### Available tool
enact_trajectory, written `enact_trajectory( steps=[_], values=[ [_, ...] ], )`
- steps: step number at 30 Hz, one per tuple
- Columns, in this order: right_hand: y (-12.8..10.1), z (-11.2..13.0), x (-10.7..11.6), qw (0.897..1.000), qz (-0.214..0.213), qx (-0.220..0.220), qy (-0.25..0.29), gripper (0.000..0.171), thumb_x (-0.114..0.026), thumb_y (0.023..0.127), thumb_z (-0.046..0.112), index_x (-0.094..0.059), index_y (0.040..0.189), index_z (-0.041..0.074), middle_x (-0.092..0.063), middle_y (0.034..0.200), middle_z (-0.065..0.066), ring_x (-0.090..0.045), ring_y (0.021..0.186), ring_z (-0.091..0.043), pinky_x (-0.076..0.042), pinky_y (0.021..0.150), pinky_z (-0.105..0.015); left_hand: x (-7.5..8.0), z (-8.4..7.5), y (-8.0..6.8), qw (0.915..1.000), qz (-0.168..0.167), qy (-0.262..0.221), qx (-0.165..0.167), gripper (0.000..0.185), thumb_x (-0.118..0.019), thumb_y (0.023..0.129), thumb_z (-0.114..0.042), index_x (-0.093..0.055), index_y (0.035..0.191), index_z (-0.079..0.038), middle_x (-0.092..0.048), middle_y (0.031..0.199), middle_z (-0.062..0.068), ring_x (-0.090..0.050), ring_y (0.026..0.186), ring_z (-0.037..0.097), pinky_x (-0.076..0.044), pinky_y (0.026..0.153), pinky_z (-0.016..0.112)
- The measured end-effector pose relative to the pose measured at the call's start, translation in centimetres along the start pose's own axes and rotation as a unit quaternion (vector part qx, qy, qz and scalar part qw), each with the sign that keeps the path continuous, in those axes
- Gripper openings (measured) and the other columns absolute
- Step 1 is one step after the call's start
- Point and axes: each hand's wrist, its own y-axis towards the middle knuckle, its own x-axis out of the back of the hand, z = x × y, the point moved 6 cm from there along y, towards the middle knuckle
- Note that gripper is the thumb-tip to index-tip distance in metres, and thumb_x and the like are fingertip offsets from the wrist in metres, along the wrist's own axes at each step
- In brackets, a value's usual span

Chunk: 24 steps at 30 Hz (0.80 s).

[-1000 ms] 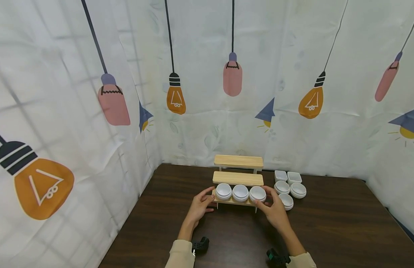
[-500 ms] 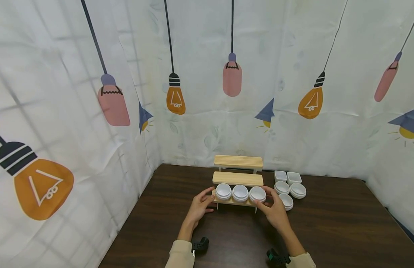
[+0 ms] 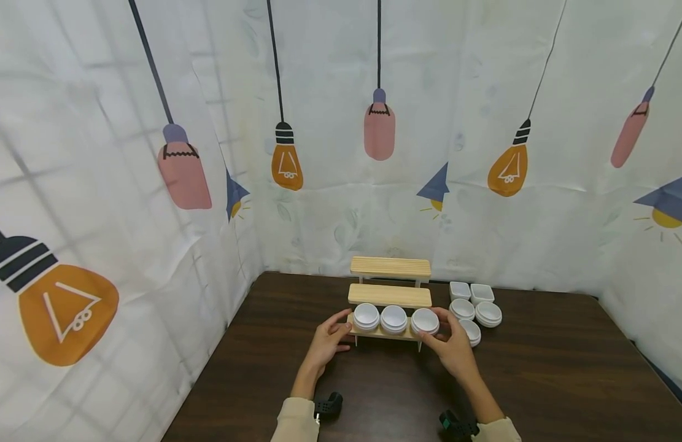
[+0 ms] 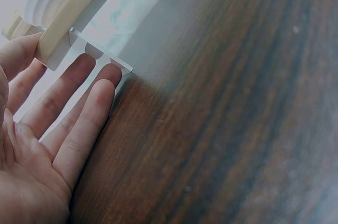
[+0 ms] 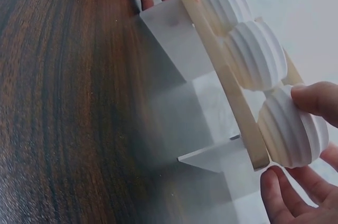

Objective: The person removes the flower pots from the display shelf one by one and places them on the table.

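A three-tier wooden display stand (image 3: 390,295) with clear supports stands on the table. Three stacks of small white bowls line its lowest board: a left stack (image 3: 366,316), a middle stack (image 3: 393,318) and a right stack (image 3: 425,321). My left hand (image 3: 325,344) holds the left end of the lowest board, thumb (image 4: 20,55) on its front edge, the other fingers stretched below and behind. My right hand (image 3: 453,351) grips the right stack of bowls (image 5: 293,127), thumb (image 5: 317,100) on one side and fingers on the other. Whether that stack touches the board is unclear.
Right of the stand are two square white dishes (image 3: 482,293) and several round white bowls (image 3: 488,314). Dark brown wood-grain table (image 3: 385,393) extends around them. A white curtain (image 3: 324,233) printed with lamps hangs behind and to the left.
The right stack of bowls has shifted slightly right with my right hand, widening its gap from the middle stack. My left hand keeps its place. The head view has turned a little.
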Motion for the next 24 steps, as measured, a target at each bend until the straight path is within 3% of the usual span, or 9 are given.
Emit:
enact_trajectory(
  steps=[7,16,24],
  values=[
    [0.1,0.2,0.3,1.000,0.006,-0.007,0.013,0.063,-0.086,0.084,0.014,-0.054,0.138,0.004,-0.061,0.132,-0.015,-0.057,0.110,-0.015,-0.052,0.085,-0.016,0.0,-0.1,0.0,1.0000,0.001,-0.003,0.000,0.047,-0.062,0.104,-0.030,-0.055,0.148,-0.017,-0.071,0.122,0.018,-0.073,0.100,0.025,-0.062,0.079,0.037],
    [0.1,0.4,0.5,1.000,0.018,-0.016,-0.001,0.063,-0.082,0.086,0.007,-0.050,0.140,-0.001,-0.058,0.133,-0.019,-0.056,0.110,-0.018,-0.053,0.087,-0.020,-0.1,-0.4,-0.3,1.0000,0.001,-0.003,-0.005,0.048,-0.062,0.104,-0.029,-0.054,0.149,-0.013,-0.073,0.118,0.017,-0.073,0.099,0.026,-0.062,0.078,0.037],
    [-0.1,1.1,0.8,0.999,0.022,0.007,0.025,0.063,-0.084,0.085,0.010,-0.052,0.138,0.002,-0.059,0.132,-0.016,-0.056,0.107,-0.015,-0.051,0.086,-0.014,-0.1,-0.3,-0.2,0.9999,-0.001,-0.010,0.001,0.048,-0.061,0.104,-0.027,-0.053,0.150,-0.014,-0.072,0.120,0.020,-0.072,0.102,0.031,-0.062,0.078,0.037]
  ],
)
